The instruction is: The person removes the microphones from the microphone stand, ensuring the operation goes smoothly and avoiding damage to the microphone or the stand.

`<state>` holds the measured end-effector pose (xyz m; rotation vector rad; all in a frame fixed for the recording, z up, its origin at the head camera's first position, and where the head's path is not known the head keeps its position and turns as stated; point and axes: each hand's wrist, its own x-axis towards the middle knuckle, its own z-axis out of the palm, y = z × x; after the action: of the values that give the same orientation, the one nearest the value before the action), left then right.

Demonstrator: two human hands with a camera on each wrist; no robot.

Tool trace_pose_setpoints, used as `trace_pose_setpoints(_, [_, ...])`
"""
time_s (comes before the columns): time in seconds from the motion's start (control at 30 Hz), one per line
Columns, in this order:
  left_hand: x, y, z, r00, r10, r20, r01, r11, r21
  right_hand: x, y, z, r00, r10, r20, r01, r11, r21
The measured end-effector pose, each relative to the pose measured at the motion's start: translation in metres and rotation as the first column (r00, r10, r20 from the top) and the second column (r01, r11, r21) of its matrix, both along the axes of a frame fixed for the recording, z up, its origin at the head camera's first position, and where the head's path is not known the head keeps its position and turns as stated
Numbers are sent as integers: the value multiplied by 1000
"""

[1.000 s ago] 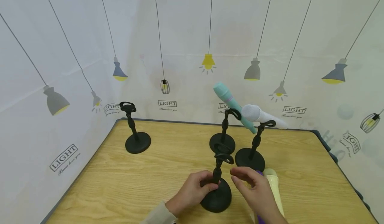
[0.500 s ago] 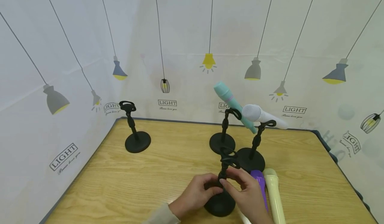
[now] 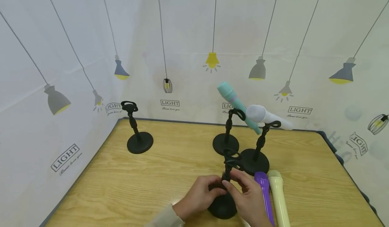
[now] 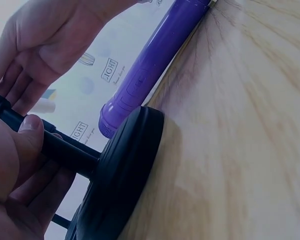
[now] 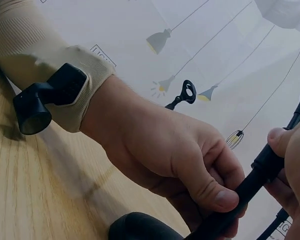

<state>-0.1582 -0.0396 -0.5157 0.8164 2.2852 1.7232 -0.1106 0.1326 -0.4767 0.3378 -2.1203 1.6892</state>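
Note:
A black desktop microphone stand (image 3: 222, 208) is upright at the front of the table, its round base down and its looped clip on top. My left hand (image 3: 199, 194) grips the lower pole, thumb and fingers around it. Higher up, my right hand (image 3: 250, 196) pinches the thicker collar of the pole (image 5: 270, 162) between thumb and fingers. In the left wrist view the base (image 4: 122, 175) sits on the wood beside a purple microphone (image 4: 145, 67). That microphone lies just right of my right hand in the head view, next to a cream microphone (image 3: 279, 198).
Behind, one stand (image 3: 226, 144) bears a teal microphone (image 3: 235, 102) and another (image 3: 255, 161) a white microphone (image 3: 258, 114). A bare-clipped stand (image 3: 139, 142) is at the far left. A lamp-printed cloth (image 3: 188, 34) surrounds the wooden table (image 3: 121, 186).
My right hand has come left from beside the stand and taken hold of its upper pole. The stand has shifted slightly right, with my left hand still gripping it.

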Motion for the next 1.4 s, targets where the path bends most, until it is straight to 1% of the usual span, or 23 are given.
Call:
trace_pose_setpoints(0.1, [0,1,1,1000,9,-9,-9,1000,-8,-2,4,-1,996,67,-57,-65,997,28])
trace_pose_setpoints(0.2, [-1,1,1,1000,11,-25,-11,1000,-16,-5,11,-4,982,161,-97,-158,987,41])
trace_pose_setpoints(0.3, [0,2,1,999,16,-28,-17,1000,-25,-6,16,-6,966,241,-95,-239,970,39])
trace_pose_setpoints(0.37, [0,2,1,1000,20,-20,-20,999,-29,-6,18,-7,963,261,-68,-260,965,28])
trace_pose_setpoints(0.43, [1,2,0,1000,21,-5,-21,999,-31,-6,16,-6,970,243,-21,-243,970,5])
trace_pose_setpoints(0.47, [1,1,0,1000,20,-1,-20,999,-32,-6,14,-5,975,221,1,-221,975,-7])
trace_pose_setpoints(0.53, [1,1,1,1000,18,5,-18,999,-30,-6,10,-1,986,155,53,-154,988,-22])
trace_pose_setpoints(0.6, [0,1,1,1000,13,10,-13,1000,-20,-6,6,3,992,85,88,-83,996,-26])
trace_pose_setpoints(0.67, [1,2,1,1000,10,15,-10,1000,-14,-5,3,5,996,33,82,-32,999,-19])
trace_pose_setpoints(0.73, [1,3,0,1000,8,18,-8,1000,-5,-5,4,5,998,13,54,-12,1000,-20])
trace_pose_setpoints(0.83, [1,3,0,1000,6,23,-6,1000,1,-4,7,2,999,17,-28,-17,1000,-6])
trace_pose_setpoints(0.93, [1,3,1,999,7,31,-7,1000,6,-5,14,-2,995,52,-89,-52,999,7])
trace_pose_setpoints(1.03, [1,3,2,999,8,40,-8,1000,11,-7,21,-5,989,89,-116,-87,996,23])
trace_pose_setpoints(1.1, [1,3,2,999,9,45,-9,1000,13,-7,26,-6,987,104,-120,-102,994,28])
trace_pose_setpoints(1.2, [1,3,2,999,10,51,-10,1000,10,-6,32,-5,992,98,-74,-96,995,31])
trace_pose_setpoints(1.27, [1,3,2,999,10,51,-11,1000,7,-4,34,-4,995,94,-13,-94,995,16])
trace_pose_setpoints(1.4, [1,2,1,999,18,48,-18,1000,-4,-1,29,-3,992,100,82,-99,995,-10])
